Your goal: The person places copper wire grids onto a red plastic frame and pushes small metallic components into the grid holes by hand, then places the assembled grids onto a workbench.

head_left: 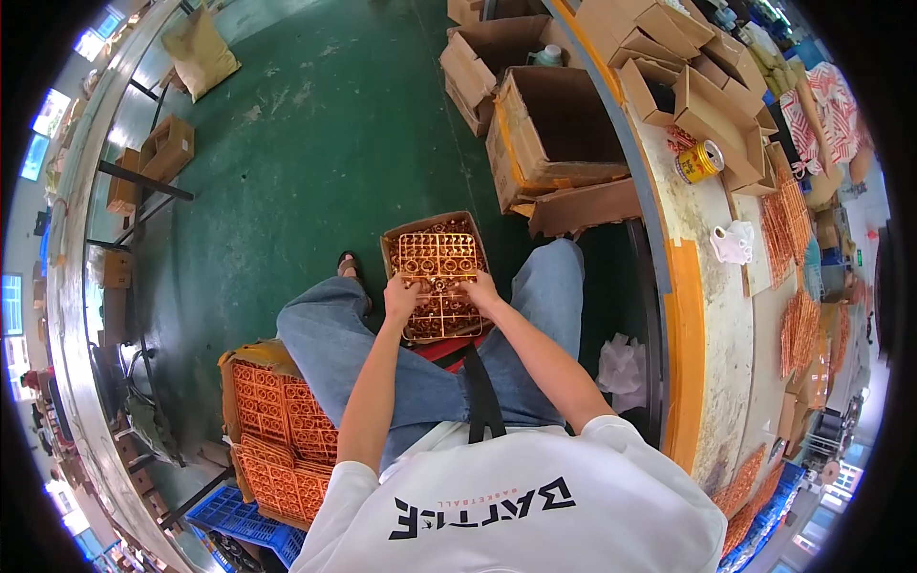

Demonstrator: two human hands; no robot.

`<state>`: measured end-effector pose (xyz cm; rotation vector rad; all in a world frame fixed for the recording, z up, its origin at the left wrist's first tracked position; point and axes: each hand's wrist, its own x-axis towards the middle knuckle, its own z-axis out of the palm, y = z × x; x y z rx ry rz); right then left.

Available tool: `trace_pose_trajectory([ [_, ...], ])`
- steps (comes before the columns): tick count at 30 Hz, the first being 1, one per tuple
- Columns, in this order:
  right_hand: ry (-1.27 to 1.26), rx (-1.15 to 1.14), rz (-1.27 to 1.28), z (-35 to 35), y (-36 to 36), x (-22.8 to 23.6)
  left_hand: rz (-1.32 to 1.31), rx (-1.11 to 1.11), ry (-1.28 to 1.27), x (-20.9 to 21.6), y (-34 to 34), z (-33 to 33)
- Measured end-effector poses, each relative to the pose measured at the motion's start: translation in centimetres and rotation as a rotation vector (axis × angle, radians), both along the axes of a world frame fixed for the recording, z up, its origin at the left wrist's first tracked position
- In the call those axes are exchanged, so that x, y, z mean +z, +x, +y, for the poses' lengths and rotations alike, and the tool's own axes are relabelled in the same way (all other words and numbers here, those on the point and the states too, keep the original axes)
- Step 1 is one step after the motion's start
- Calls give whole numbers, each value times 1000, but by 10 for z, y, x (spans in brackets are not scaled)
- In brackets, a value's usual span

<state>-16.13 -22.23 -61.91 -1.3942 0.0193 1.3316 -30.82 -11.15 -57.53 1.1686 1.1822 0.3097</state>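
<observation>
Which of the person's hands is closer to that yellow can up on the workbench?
The right hand. It grips the right edge of the orange parts frame, on the side toward the yellow can. The left hand holds the frame's left edge, farther from it.

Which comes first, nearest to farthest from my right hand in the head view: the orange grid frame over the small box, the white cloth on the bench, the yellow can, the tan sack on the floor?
From the right hand:
1. Orange grid frame, under the fingers.
2. White cloth, on the bench to the right.
3. Yellow can, farther up the bench.
4. Tan sack, far upper left on the green floor.
</observation>
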Motion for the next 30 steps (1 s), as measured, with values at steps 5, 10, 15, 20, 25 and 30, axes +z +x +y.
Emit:
trace_pose_trajectory([
  [5, -17, 146, -285, 6, -6, 1, 386, -171, 521, -46, -21, 10],
  [10, 46, 162, -217, 6, 3, 18, 233, -158, 159, -14, -25, 9],
  [15, 37, 155, 235, 11, 19, 63, 305, -283, 39, 22, -16, 14],
  [20, 26, 222, 242, 8, 41, 36, -41, -189, -139, 26, -14, 23],
  [25, 115, 201, 146, 16, 18, 61, -229, -55, -227, 11, -25, 21],
  [30, 100, 304, -212, 6, 17, 45, 2, -211, 117, 9, -18, 20],
])
